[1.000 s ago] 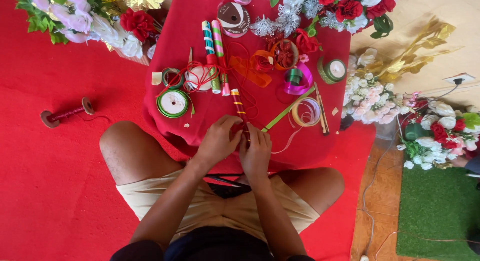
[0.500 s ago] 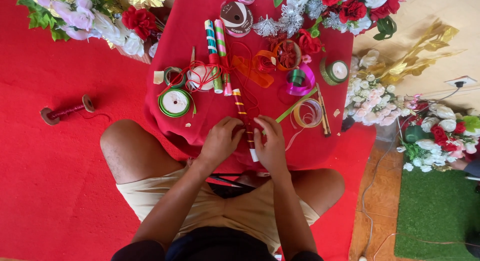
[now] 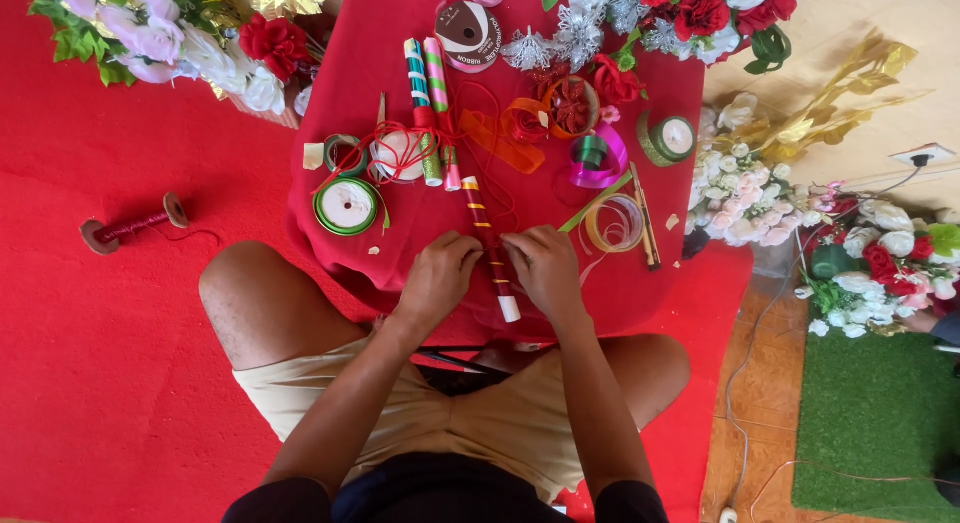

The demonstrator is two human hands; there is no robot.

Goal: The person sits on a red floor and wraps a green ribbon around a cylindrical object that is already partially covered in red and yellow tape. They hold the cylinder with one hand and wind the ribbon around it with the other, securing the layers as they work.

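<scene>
Both hands pinch the stick (image 3: 490,245), which lies on the red cloth (image 3: 340,93) before the knees: left hand (image 3: 438,278) beside it, right hand (image 3: 545,268) on the other side. The ribbon wrap may slip loose if one pinch relaxes; nearby red string (image 3: 480,133) could tangle in.

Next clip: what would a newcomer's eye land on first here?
First, the left hand and right hand meeting at the near edge of the red-draped table, both on a red stick with gold bands that points away from the person. Beyond it, ribbon rolls and a green-rimmed spool crowd the cloth. Artificial flowers ring the table, on the right and along the top.
</scene>
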